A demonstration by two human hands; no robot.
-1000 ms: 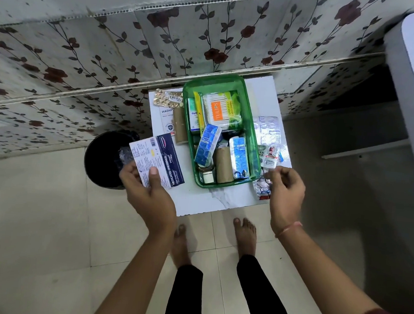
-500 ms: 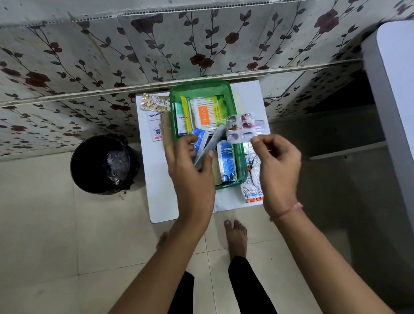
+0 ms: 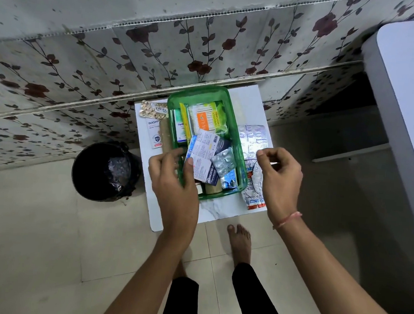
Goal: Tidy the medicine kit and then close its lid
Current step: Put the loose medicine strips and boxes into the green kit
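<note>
A: The left hand (image 3: 175, 176)?

B: Over the near-left corner of the green kit box (image 3: 242, 144), fingers curled, thumb on the dressing packet (image 3: 204, 156) lying atop the contents; whether it grips, I cannot tell.

A: And the right hand (image 3: 281, 176)?

B: Just right of the box, loosely curled, seemingly empty, above foil blister strips (image 3: 253, 140) outside it.

A: The step?

B: Packing, I judge; loose strips go in next; the box sits full, jumbled, on the white table (image 3: 221, 211); no lid visible.
</note>
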